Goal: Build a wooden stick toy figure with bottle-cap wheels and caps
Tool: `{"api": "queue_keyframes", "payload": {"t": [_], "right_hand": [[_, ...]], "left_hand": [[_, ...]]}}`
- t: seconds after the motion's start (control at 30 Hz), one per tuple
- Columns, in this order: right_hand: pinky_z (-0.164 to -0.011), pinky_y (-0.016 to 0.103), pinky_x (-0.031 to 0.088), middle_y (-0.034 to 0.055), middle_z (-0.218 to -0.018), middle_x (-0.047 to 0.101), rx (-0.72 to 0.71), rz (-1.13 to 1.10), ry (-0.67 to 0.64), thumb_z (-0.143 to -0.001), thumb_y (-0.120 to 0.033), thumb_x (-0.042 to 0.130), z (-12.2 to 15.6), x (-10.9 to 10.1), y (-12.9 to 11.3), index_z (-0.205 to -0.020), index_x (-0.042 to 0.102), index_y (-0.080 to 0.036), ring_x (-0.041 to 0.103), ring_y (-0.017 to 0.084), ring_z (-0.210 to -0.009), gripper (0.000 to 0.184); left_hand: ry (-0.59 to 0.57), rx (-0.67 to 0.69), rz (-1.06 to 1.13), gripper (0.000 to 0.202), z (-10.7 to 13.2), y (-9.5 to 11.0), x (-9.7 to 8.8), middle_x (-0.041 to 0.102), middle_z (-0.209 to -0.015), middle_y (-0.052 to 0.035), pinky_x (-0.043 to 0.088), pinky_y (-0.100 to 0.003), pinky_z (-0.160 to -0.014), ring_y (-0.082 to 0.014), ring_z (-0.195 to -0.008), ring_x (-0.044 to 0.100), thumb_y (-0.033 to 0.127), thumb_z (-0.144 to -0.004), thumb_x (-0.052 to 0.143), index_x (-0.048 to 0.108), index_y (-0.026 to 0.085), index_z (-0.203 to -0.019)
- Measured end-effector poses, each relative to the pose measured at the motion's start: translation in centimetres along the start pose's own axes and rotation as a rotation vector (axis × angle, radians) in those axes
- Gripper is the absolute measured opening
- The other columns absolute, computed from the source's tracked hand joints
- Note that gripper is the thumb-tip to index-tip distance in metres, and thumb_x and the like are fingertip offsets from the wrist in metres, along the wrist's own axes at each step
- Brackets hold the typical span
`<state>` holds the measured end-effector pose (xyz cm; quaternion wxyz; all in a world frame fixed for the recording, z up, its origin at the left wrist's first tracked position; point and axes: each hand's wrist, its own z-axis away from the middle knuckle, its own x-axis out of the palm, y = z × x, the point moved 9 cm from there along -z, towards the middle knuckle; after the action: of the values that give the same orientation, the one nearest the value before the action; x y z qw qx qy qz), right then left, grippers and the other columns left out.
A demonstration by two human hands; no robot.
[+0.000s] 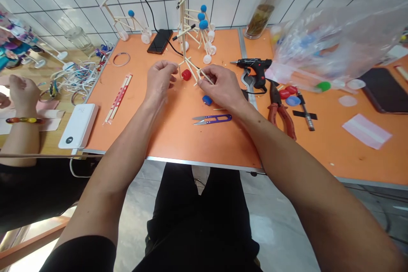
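A small frame of pale wooden sticks [192, 67] stands near the middle of the orange table. My right hand [223, 87] pinches its right end, with a stick between thumb and fingers. Just left of the frame, my left hand [161, 78] is loosely curled, fingers slightly apart, with nothing visible in it. Between the hands lies a red plastic piece [186, 75], and a blue cap [207, 100] sits below my right fingers. Purple-handled thread snips [213, 119] lie closer to me.
Behind stand stick models with blue balls [203, 24] and a phone [160, 41]. To the right are a glue gun [255, 68], pliers [278, 110] and a plastic bag [344, 38]. At left are wrapped chopsticks [118, 98], a power bank [78, 126] and another person's hand [24, 93].
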<state>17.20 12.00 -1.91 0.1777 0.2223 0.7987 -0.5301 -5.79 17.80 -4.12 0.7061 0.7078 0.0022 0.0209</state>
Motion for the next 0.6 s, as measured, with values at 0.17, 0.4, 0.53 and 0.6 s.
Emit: {"api": "queue_keyframes", "payload": {"t": [0.17, 0.4, 0.53, 0.6], "right_hand": [[-0.093, 0.047, 0.058, 0.0040, -0.091, 0.070, 0.000, -0.092, -0.024, -0.098, -0.038, 0.085, 0.0, -0.3, -0.2, -0.100, 0.077, -0.029, 0.066, 0.029, -0.094, 0.012], [-0.086, 0.041, 0.050, 0.0011, -0.084, 0.069, -0.030, -0.076, -0.085, -0.097, -0.038, 0.085, 0.2, 0.1, -1.5, -0.102, 0.083, -0.026, 0.063, 0.026, -0.090, 0.013], [-0.083, 0.039, 0.044, -0.0006, -0.084, 0.067, -0.028, -0.097, -0.121, -0.099, -0.037, 0.086, 0.2, 0.4, -1.4, -0.104, 0.085, -0.026, 0.058, 0.024, -0.086, 0.012], [-0.083, 0.039, 0.043, -0.0008, -0.084, 0.066, -0.028, -0.118, -0.130, -0.100, -0.039, 0.087, 0.2, 0.5, -1.3, -0.104, 0.085, -0.026, 0.057, 0.023, -0.085, 0.014]], "left_hand": [[0.063, 0.198, -0.081, 0.031, -0.4, 2.7, -1.9, 0.090, -0.109, -0.0029, 0.065, -0.044, -0.098, -0.0318, -0.123, 0.081, 0.053, -0.086, 0.104, 0.081, 0.039, -0.101], [-0.152, 0.182, -0.059, 0.037, 0.2, 3.2, 0.4, 0.087, -0.102, -0.0041, 0.065, -0.044, -0.111, -0.0306, -0.122, 0.084, 0.043, -0.086, 0.112, 0.090, 0.033, -0.113], [-0.170, 0.118, -0.043, 0.027, 0.7, 3.3, 0.4, 0.087, -0.096, -0.0042, 0.066, -0.041, -0.107, -0.0291, -0.117, 0.086, 0.032, -0.085, 0.113, 0.091, 0.030, -0.100], [-0.194, 0.106, -0.048, 0.026, 0.6, 3.2, 0.4, 0.087, -0.095, -0.0041, 0.068, -0.040, -0.103, -0.0267, -0.110, 0.085, 0.032, -0.084, 0.114, 0.089, 0.030, -0.094]]}}
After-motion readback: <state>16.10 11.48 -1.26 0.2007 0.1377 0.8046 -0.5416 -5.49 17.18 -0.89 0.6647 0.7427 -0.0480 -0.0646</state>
